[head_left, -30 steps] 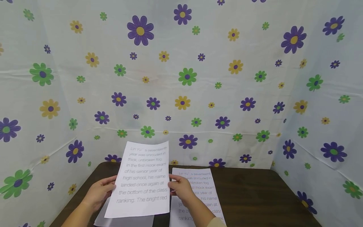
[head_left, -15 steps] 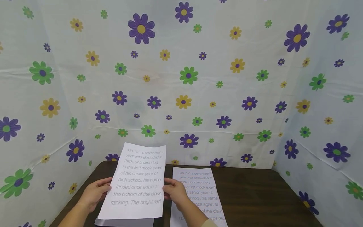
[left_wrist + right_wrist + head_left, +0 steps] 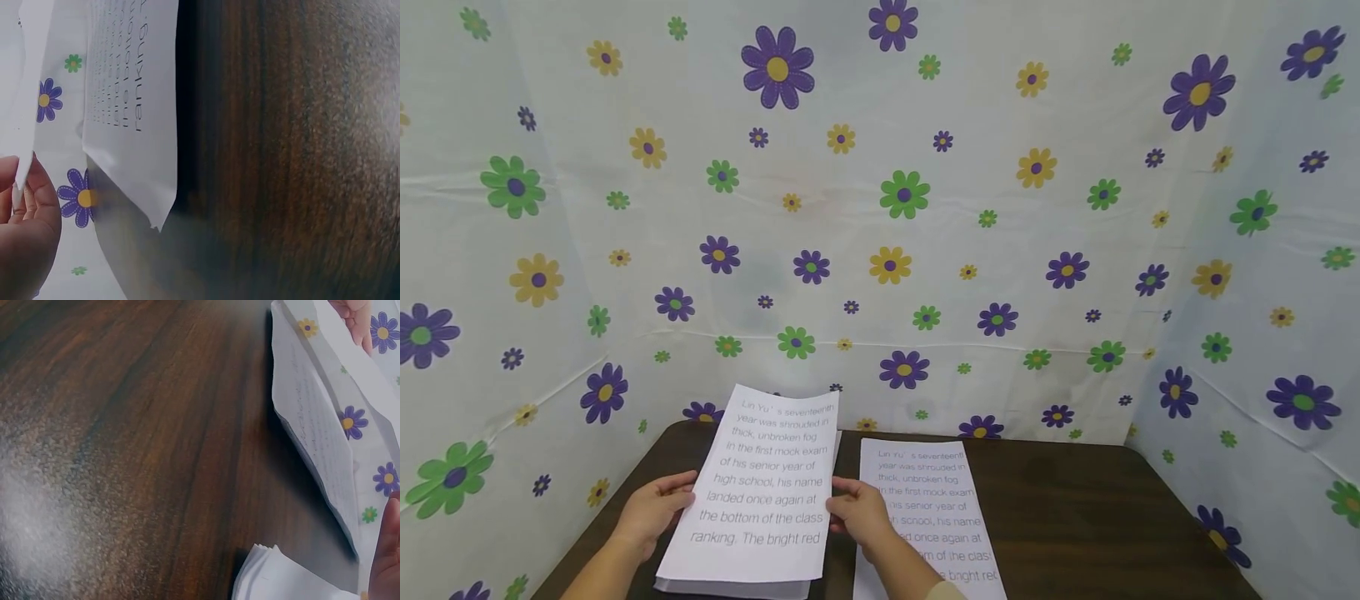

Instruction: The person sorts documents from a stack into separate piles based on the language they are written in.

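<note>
A white sheet of paper printed with large text is held up, tilted, over the left part of the table. My left hand pinches its left edge between thumb and fingers. On the opposite edge, my right hand does the same. Close under the sheet lies a paper stack, mostly hidden in the head view. The left wrist view shows this lower stack with printed lines, and a gap between it and the raised sheet. From the right wrist, both hands appear along the lifted sheet.
A second paper stack with the same text lies to the right, partly under my right forearm. The dark wooden table extends further right. White flower-patterned cloth encloses the back and both sides.
Both hands have moved the sheet left and lowered it over the left stack, less of which shows below it. The head view has tilted slightly downward.
</note>
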`<state>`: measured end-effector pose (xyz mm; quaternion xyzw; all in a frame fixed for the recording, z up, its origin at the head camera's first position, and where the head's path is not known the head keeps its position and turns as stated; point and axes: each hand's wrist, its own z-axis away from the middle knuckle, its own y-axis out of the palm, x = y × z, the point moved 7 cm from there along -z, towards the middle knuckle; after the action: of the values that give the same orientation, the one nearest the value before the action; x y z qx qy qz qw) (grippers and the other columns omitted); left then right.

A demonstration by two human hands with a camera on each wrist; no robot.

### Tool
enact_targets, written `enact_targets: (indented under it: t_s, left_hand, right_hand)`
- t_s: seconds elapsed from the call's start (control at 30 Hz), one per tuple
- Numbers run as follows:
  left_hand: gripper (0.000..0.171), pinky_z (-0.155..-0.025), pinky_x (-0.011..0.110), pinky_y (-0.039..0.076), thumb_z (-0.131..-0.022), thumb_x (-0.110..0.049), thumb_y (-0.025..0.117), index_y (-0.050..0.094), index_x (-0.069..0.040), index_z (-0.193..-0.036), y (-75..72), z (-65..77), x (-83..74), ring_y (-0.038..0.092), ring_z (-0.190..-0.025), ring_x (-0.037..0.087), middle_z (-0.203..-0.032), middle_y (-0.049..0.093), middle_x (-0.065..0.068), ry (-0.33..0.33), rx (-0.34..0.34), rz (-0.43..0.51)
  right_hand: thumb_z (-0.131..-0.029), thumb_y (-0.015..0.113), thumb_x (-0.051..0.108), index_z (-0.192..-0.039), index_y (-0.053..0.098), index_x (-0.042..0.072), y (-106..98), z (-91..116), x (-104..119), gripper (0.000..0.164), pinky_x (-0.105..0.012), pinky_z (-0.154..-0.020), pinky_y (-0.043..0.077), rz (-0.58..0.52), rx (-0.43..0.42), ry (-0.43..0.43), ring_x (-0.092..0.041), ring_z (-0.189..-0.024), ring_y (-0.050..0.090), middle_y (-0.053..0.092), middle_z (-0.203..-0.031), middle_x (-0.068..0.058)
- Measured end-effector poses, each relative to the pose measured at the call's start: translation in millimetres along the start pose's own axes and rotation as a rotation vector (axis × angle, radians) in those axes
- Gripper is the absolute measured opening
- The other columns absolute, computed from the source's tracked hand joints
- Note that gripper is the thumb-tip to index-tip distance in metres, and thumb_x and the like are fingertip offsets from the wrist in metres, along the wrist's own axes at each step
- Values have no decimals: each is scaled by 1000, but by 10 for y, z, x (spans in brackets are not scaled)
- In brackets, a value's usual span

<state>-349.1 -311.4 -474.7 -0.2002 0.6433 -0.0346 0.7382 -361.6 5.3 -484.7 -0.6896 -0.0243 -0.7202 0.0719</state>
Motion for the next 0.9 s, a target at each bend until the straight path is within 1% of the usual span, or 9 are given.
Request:
enact_targets:
  t_s: [0.17,0.4,0.7,0.9]
  left_hand:
    - [49,-72,31,57,-90,-3,59,48,13,-135,11,-22,42,65,-85,12,-114,68,23,2,-22,-33]
    - [46,-68,26,55,-90,-3,58,51,13,-132,21,-44,97,63,-85,13,-113,67,24,-6,-45,-53]
    - [42,-68,25,55,-89,-2,59,54,13,-128,51,-62,96,63,-85,14,-110,67,25,19,-74,-85]
    - [40,-65,18,51,-89,-2,58,55,14,-126,70,-56,133,63,-84,12,-105,69,21,18,-78,-90]
  right_hand:
    - [-82,65,-1,-126,61,-4,30,-1,-31,45,-21,-56,57,11,-13,10,-8,-61,62,73,-83,-7]
    - [-82,66,0,-126,61,-3,49,-29,-95,44,-23,-55,57,45,-32,31,-8,-61,62,71,-79,-4]
    - [-83,66,0,-124,63,-3,67,-45,-184,42,-24,-55,57,54,-39,39,-8,-61,63,68,-77,-3]
    - [-82,67,0,-122,65,-1,79,-32,-237,40,-23,-54,57,80,-55,63,-8,-60,62,66,-75,-2]
